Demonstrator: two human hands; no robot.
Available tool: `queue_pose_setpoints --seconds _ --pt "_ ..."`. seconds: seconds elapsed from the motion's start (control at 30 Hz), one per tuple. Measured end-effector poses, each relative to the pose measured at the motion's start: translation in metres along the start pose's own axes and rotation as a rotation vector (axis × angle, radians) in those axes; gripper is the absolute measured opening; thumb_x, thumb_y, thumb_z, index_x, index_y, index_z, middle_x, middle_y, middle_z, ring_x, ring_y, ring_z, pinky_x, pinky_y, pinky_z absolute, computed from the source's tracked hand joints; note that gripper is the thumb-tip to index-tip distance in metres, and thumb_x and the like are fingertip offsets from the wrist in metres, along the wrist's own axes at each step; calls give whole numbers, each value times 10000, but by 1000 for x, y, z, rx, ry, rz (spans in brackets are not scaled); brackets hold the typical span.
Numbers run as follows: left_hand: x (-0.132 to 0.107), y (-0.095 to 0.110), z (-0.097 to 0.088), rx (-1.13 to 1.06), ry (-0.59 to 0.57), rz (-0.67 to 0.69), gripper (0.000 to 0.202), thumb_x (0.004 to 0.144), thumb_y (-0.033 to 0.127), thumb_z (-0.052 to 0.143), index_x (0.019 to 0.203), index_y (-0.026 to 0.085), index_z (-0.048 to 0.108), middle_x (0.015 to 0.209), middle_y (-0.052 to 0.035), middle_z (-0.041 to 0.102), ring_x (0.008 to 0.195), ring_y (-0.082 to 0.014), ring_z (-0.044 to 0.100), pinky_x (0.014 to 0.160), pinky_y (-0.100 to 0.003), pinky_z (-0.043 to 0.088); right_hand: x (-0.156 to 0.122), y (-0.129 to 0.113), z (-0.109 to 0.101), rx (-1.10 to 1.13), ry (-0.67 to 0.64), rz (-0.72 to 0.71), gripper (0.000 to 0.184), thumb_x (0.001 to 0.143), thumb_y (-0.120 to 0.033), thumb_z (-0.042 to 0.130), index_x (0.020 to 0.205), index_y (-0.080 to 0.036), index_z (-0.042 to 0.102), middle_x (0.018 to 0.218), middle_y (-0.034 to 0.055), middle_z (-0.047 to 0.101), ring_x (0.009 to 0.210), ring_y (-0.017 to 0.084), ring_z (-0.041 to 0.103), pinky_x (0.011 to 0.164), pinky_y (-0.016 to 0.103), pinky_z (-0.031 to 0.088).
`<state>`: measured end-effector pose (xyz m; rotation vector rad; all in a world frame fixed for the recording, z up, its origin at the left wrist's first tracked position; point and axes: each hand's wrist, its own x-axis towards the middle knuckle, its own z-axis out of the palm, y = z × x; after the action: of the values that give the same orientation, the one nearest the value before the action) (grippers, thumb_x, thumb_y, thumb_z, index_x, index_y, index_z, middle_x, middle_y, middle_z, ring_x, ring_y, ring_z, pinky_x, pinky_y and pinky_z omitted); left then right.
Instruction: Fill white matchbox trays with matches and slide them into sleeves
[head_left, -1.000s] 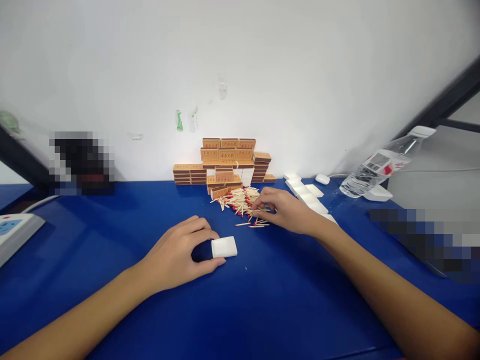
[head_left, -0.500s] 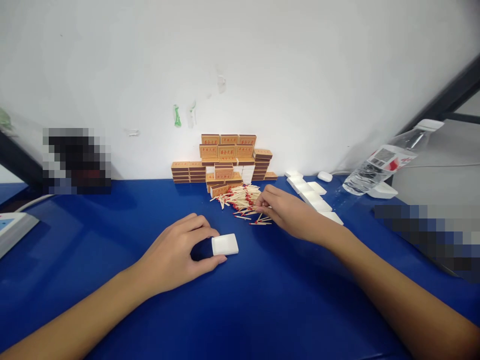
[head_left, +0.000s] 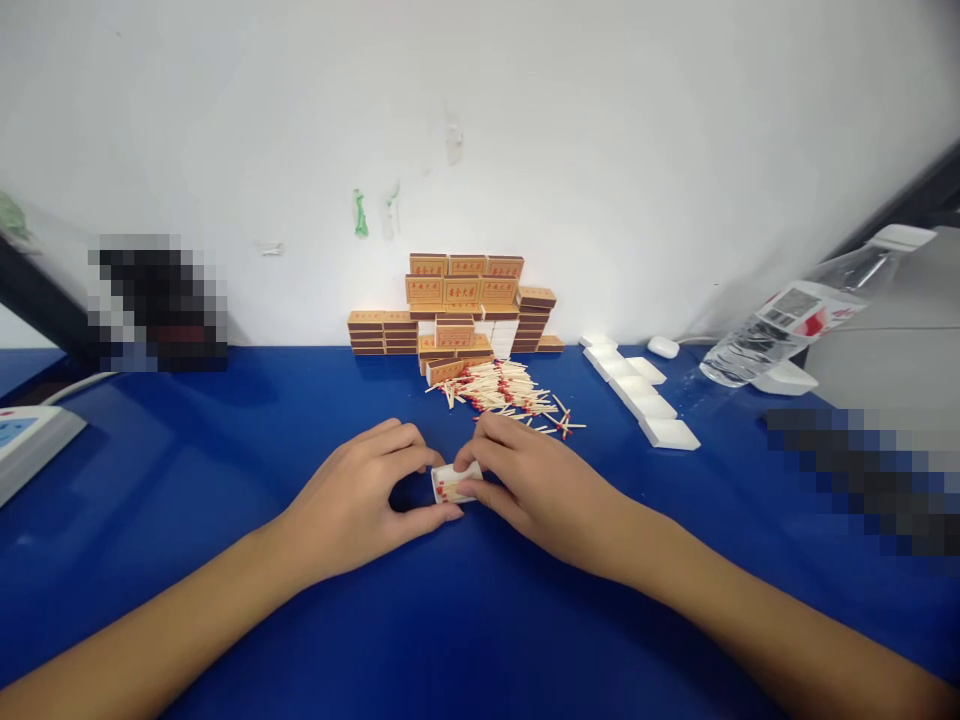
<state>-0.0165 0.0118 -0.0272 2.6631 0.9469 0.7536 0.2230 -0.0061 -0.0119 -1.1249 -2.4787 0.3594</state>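
A small white matchbox tray point(head_left: 450, 484) lies on the blue table point(head_left: 225, 450) between my two hands, with red match heads showing inside it. My left hand point(head_left: 360, 500) curls round its left end, thumb and fingers closed on it. My right hand point(head_left: 525, 480) covers its right end, fingers pinched down over the matches in the tray. Just beyond my hands lies a loose pile of red-tipped matches point(head_left: 510, 390).
Stacked orange matchboxes point(head_left: 457, 305) stand against the white wall. A row of empty white trays point(head_left: 637, 395) runs back at the right. A tilted water bottle point(head_left: 795, 320) and a white earbud case point(head_left: 663, 346) lie farther right. A white power strip point(head_left: 30, 440) sits at the left edge.
My right hand left the match pile and came back to the tray with matches, which now lie inside it. My left hand kept hold of the tray.
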Motion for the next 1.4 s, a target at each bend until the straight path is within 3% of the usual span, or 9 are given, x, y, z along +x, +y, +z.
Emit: queue_pose_setpoints --seconds 0.23,0.37,0.5,0.67,0.83,1.0,1.17,1.23,1.4 --pt "-1 -1 -2 7 -10 -10 291 928 432 789 1091 198 733 1010 -46 691 888 -217 618 791 -371 525 -3 20 -17 11 32 50 113 1045 -199 610 1008 -191 716 997 53 640 878 184 634 773 314 489" --pt "-2 -2 -2 7 4 32 317 920 442 798 1103 194 724 984 -46 686 874 -212 609 767 -357 524 -2 39 -20 -55 81 111 73 1020 -215 644 1058 -205 706 1033 58 647 897 202 635 782 333 496" --pt "0 -1 -2 35 115 146 327 938 396 789 1158 170 703 998 -65 688 881 -205 602 790 -355 524 -1 49 -15 -117 78 137 68 1006 -243 662 1054 -197 676 1064 73 644 908 219 643 794 353 509" --pt "0 1 -2 109 177 204 311 951 333 779 1186 148 695 1014 -82 691 887 -210 610 804 -371 529 6 49 -6 -177 60 184 70 1024 -214 612 968 -191 647 1036 79 650 888 222 640 794 370 510" --pt "1 2 -1 144 208 207 291 961 324 764 1174 135 704 1017 -91 696 870 -211 609 795 -378 535 6 45 -9 -167 35 181 83 1056 -185 552 1006 -180 618 1082 96 641 906 220 636 808 374 512" --pt "0 3 1 124 165 106 275 945 359 778 1123 156 721 1002 -75 702 850 -213 611 772 -371 535 1 19 -14 -30 120 101 104 1081 -241 543 1013 -192 605 1061 71 634 889 200 627 776 339 513" --pt "-1 3 2 88 126 74 240 940 350 781 1077 166 714 1006 -71 710 871 -218 621 787 -371 538 -1 -2 -5 -46 4 -16 93 1055 -163 558 1014 -165 641 1057 91 648 917 203 646 812 342 527" --pt "0 4 0 84 124 85 241 937 341 787 1080 162 711 998 -70 708 864 -213 619 781 -369 539 -2 3 -9 -27 -13 -29 126 1066 -176 542 1016 -171 658 1046 86 653 910 196 649 817 338 525" --pt "1 9 -5 150 236 175 283 945 315 779 1160 148 699 1033 -91 711 896 -223 631 815 -395 545 -6 34 -39 -45 120 58 132 1046 -202 553 1003 -205 679 1018 71 667 883 194 637 770 325 487"
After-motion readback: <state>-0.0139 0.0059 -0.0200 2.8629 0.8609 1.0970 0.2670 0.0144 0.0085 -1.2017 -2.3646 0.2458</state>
